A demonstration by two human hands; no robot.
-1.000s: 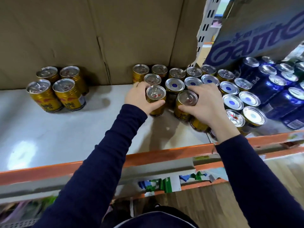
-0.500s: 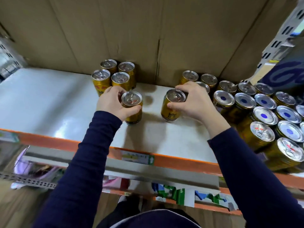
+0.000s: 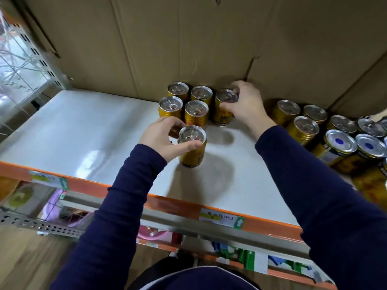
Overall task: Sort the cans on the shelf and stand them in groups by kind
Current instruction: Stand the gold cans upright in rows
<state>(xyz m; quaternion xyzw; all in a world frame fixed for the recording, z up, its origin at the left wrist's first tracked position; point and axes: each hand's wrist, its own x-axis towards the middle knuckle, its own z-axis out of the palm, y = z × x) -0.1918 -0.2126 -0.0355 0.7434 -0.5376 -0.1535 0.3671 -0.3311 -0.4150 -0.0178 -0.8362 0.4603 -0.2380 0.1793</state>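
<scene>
At the bottom of the frame I see my two dark navy sleeves [image 3: 117, 206] reaching over the orange metal front rail [image 3: 171, 203] of the shelf, which carries a white-and-green paper label [image 3: 222, 218] lower right of centre. Beyond the rail lies the pale grey shelf board [image 3: 83, 132]. Just left of centre my left hand [image 3: 161, 139] is curled round a gold cylindrical drink can with a silver pull-tab lid [image 3: 192, 151]: thumb across its near side just under the rim, fingers wrapped round the left. That can is upright, just in front of the other gold cans, and I cannot tell whether its base rests on the board or hangs a little above it. Farther in, right of centre, my right hand [image 3: 247, 107] grips a second gold can [image 3: 222, 116] from the right, fingertips hooked over the lid's far edge and thumb on the side wall; it stands upright just beside the right edge of a block of four gold cans [image 3: 184, 101], set two by two and close together near the back. At the right edge of the frame, well apart from that block, sits a mixed cluster: gold cans with plain silver lids [image 3: 303, 126] toward the back and cans whose silver lids bear a blue dot [image 3: 340, 141] nearer the edge. Behind everything a brown corrugated cardboard sheet [image 3: 167, 38] forms the back wall.
</scene>
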